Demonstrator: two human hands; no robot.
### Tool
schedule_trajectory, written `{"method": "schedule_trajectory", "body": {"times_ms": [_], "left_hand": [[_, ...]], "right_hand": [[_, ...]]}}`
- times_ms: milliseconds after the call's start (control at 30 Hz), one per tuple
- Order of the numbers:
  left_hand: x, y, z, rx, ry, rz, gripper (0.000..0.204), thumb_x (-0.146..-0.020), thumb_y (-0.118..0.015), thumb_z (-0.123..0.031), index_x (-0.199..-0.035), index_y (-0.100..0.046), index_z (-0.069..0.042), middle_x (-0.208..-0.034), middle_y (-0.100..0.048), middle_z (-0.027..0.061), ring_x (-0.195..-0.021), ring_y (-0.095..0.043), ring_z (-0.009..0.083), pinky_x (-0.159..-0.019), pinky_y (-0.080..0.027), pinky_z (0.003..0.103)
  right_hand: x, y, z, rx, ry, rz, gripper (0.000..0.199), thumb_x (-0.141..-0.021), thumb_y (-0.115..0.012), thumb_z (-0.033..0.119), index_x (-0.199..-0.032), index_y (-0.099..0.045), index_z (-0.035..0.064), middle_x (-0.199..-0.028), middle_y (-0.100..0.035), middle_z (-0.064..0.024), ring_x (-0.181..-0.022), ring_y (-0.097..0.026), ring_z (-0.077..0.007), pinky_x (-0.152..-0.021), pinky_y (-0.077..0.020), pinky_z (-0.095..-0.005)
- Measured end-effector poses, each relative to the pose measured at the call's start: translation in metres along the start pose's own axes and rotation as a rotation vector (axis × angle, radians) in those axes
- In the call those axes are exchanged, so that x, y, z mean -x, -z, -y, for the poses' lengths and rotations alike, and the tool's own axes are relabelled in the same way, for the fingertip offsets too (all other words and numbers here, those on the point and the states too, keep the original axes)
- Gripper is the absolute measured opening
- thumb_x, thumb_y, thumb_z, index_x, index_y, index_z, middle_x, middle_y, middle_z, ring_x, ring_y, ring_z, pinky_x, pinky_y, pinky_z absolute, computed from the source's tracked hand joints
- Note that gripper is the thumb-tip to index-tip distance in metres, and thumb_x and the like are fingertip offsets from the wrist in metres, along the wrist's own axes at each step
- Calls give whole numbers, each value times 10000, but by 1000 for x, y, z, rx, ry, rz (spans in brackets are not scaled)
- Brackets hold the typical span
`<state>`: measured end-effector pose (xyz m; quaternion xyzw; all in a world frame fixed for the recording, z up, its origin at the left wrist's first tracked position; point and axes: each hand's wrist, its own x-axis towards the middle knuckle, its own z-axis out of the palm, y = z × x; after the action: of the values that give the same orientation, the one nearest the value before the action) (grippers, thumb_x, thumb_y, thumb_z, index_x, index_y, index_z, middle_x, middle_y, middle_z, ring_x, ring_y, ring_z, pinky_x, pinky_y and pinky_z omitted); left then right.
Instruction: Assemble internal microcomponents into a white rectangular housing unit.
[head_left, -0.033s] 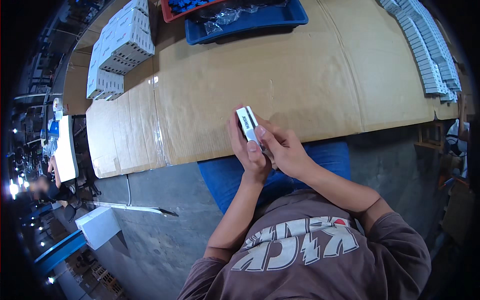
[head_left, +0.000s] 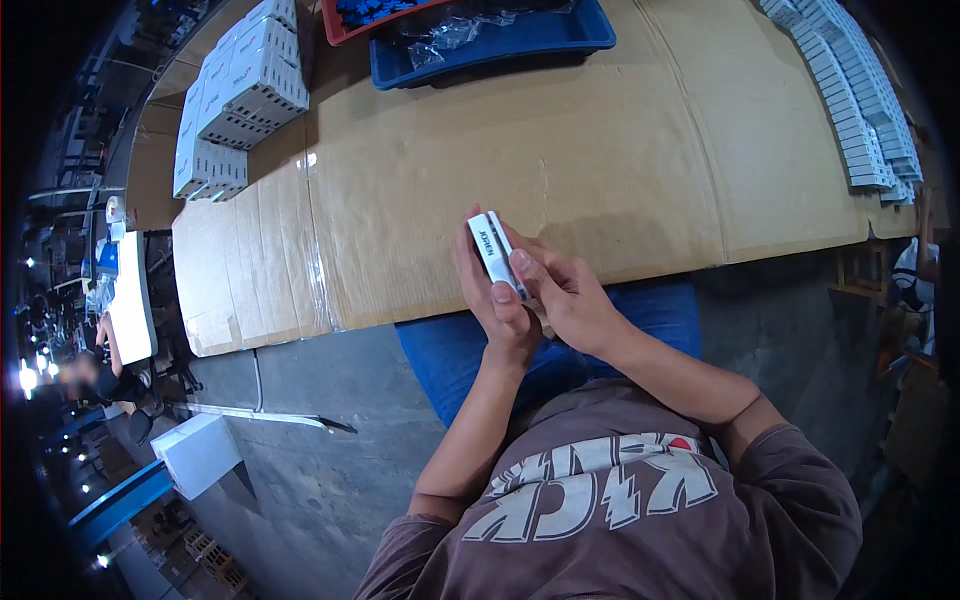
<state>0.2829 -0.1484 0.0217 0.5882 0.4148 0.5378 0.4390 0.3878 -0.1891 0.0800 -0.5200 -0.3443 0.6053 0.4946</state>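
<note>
A small, slim white box [head_left: 484, 238] with dark print on its side is held between my two hands, just above the near edge of the cardboard-covered table. A dark gap runs along its length, beside a narrow white strip. My left hand [head_left: 492, 310] is wrapped round the box from the left and below, its thumb on the near end. My right hand [head_left: 572, 300] closes on the box's right side, thumb pressed near the lower end. The fingers behind the box are partly hidden.
Stacked white boxes [head_left: 240, 95] stand at the far left of the cardboard sheet [head_left: 450, 160]. Long rows of small white boxes [head_left: 845, 110] line the right. A blue tray [head_left: 490, 65] with clear plastic and a red tray [head_left: 345, 30] of blue pieces sit at the back.
The white box has shifted slightly left and turned a little in my hands, showing more of its printed side. Both hands keep their hold.
</note>
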Motion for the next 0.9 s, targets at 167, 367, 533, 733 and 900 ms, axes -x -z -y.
{"method": "schedule_trajectory", "body": {"times_ms": [167, 367, 533, 733, 900], "left_hand": [[-5, 1, -2, 40, 49, 29, 1110, -955, -302, -854, -1544, -351, 86, -1422, -474, 222, -1301, -499, 333, -1095, -412, 437], [-5, 6, -23, 632, 578, 25, 872, -1055, -328, -720, -1494, -512, 11, -1361, -648, 114, -1284, -611, 243, -1104, -461, 393], [2, -5, -49, 550, 774, 142, 875, -1056, -278, -740, -1475, -521, -12, -1367, -635, 100, -1275, -604, 240, -1107, -448, 392], [4, -11, -49, 239, 545, 280, 863, -1072, -138, -698, -1633, -299, -64, -1593, -396, 139, -1489, -369, 269, -1212, -306, 384], [1, -12, -53, 289, 559, 282, 801, -1109, -194, -626, -1585, -341, 3, -1506, -464, 160, -1418, -449, 264, -1168, -364, 376]], "right_hand": [[-8, 9, -2, 161, 133, -38, 477, -1112, -543, 350, -1404, -624, -19, -1394, -561, -154, -1247, -561, -204, -1055, -453, -325], [-33, 45, -18, -89, 90, -136, 420, -1096, -580, 375, -1205, -714, -8, -1163, -663, -72, -1081, -613, -127, -948, -486, -271], [-36, 62, -28, -440, -256, -14, 398, -1093, -581, 402, -1208, -722, 48, -975, -698, -3, -851, -622, -95, -775, -510, -276], [-33, 52, -25, -557, -313, 6, 456, -1100, -536, 453, -1295, -656, 59, -1109, -701, -34, -984, -659, -142, -890, -530, -340], [-32, 49, -31, -603, -372, 58, 471, -1104, -507, 471, -1357, -606, 86, -1217, -684, -54, -1129, -644, -179, -1010, -503, -395]]}}
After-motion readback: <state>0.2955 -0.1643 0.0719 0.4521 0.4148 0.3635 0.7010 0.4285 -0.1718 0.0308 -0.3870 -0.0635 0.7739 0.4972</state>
